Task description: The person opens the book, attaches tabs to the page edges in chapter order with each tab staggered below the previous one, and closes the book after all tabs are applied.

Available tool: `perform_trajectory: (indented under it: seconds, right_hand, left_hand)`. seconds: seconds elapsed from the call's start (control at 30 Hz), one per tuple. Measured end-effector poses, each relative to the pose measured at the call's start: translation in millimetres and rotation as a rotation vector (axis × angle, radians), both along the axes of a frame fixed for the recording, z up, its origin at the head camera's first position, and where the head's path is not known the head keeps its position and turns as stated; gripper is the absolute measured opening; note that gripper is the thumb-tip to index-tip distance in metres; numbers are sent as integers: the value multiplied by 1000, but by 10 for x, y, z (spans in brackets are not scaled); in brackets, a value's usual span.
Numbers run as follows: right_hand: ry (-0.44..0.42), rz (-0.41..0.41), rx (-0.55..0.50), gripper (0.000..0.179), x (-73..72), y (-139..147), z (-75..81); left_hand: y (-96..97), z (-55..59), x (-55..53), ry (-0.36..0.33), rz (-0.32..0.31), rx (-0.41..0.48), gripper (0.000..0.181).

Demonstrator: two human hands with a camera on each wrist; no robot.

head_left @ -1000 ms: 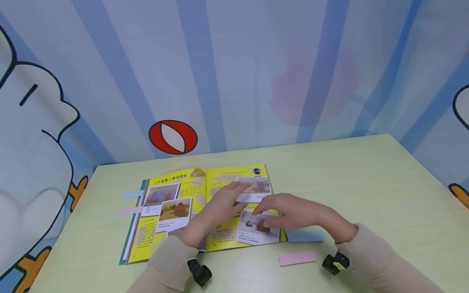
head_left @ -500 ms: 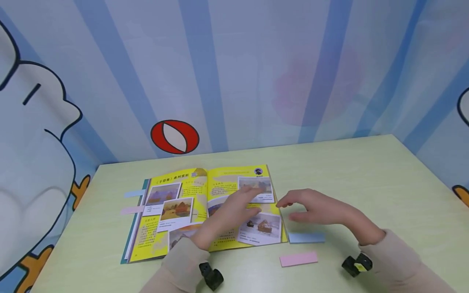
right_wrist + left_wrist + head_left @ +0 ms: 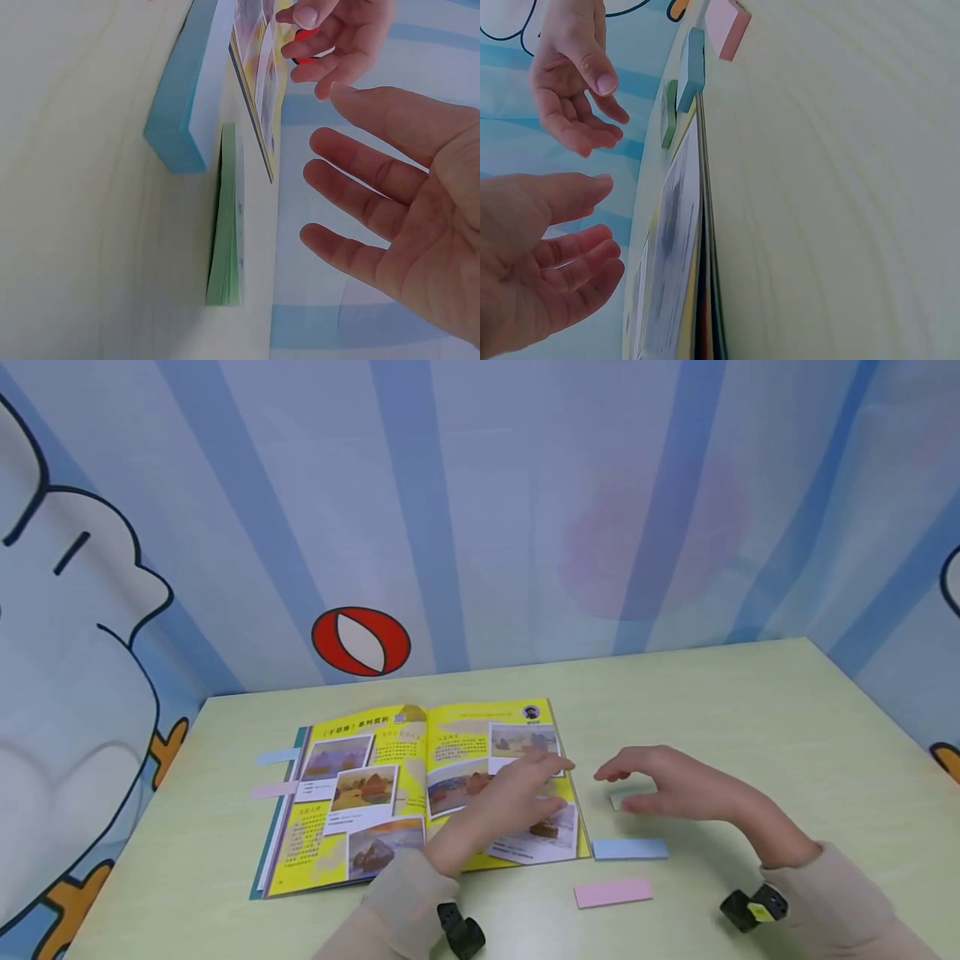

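My left hand [image 3: 498, 810] hovers over the right page of an open yellow magazine [image 3: 300, 868], fingers relaxed and holding nothing. Past the magazine's right edge, my right hand [image 3: 686, 785] hangs over a green sticky note pad [image 3: 226, 225], its fingers slightly bent and apart. In the head view that pad is partly hidden beneath the hand. A blue sticky note pad [image 3: 630, 849] lies close to the lower right corner of the magazine. Nearer to me is a pink sticky note pad [image 3: 613, 893]. The left wrist view shows both bare hands [image 3: 562, 262] with nothing between the fingers.
A blue tab [image 3: 277, 756] and a pink tab [image 3: 272, 790] stick out from the magazine's left side. The pale table [image 3: 720, 693] ends at a blue striped backdrop [image 3: 495, 527] with cartoon drawings.
Both hands have moved right: the right hand off the page to over the green pad, the left hand further across the right page. More of the magazine's printed pictures now show.
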State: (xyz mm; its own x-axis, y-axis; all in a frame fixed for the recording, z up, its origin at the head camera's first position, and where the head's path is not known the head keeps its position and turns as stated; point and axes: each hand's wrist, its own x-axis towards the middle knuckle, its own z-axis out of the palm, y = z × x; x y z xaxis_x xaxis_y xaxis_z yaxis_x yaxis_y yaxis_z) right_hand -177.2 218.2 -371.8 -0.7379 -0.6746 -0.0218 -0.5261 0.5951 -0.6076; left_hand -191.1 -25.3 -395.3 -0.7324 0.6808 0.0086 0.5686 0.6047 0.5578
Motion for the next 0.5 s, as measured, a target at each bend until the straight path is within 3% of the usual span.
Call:
perform_trajectory:
  seconds: [0.5]
  right_hand:
    - [-20,-103,1,38,25,248,-79]
  left_hand:
    - [237,-81,21,-4,-49,23,42]
